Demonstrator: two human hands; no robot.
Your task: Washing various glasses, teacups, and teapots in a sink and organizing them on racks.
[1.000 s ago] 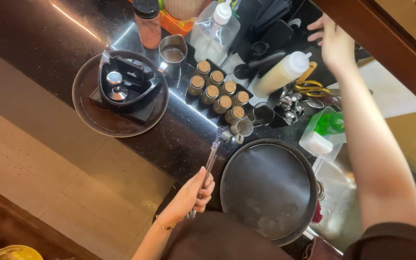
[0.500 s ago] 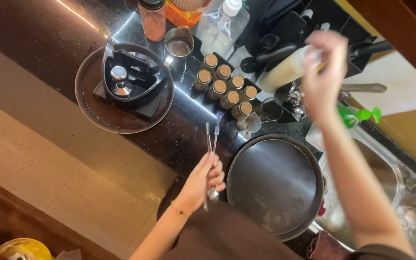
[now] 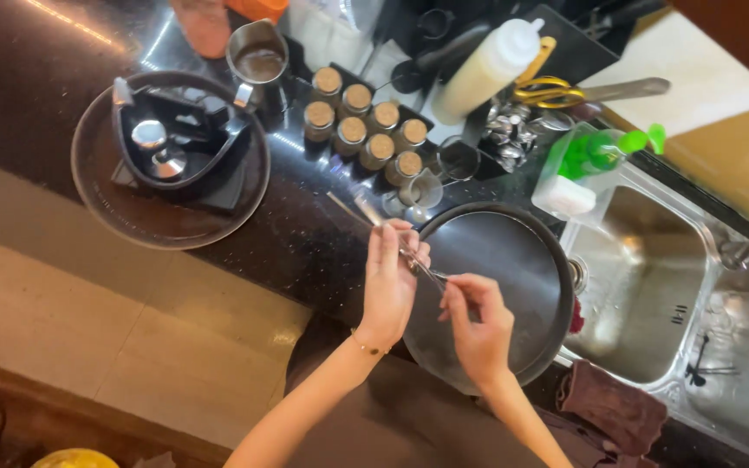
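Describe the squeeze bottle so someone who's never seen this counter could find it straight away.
Start at the steel sink on the right and go up past the green-capped spray bottle to the back of the dark counter. The squeeze bottle lies tilted there, beside the cork-topped jars. It alone is pale cream with a white nozzle.

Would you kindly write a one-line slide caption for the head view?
Left hand and right hand grip metal tongs above a round dark pan beside a steel sink.
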